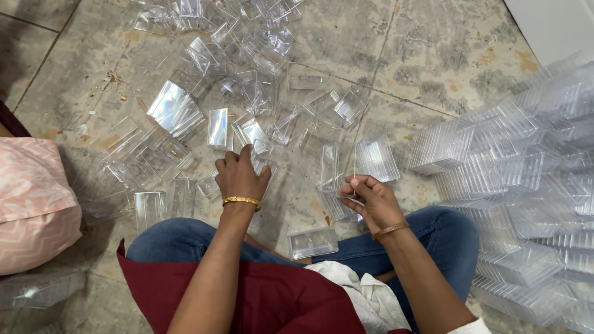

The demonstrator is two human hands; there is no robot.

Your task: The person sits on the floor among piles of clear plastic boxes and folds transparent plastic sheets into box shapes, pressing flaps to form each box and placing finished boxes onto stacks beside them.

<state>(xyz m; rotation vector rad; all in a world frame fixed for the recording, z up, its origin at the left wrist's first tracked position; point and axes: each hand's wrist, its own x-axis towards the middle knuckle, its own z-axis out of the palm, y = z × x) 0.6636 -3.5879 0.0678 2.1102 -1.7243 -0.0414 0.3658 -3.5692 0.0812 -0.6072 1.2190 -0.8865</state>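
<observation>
Nearest us, low in the frame, one clear box (312, 242) rests on our jeans (185, 240). Our right hand (373, 201) pinches a clear lid (337, 204) mid-frame; our left hand (240, 176) curls over loose clear pieces (204, 111) spreading toward the top, stacked boxes (526, 185) at right.

A small clear plastic box piece (337, 204) is sitting tilted above the knee, while loose transparent plastic box halves (247, 133) are lying scattered on the floor.
</observation>
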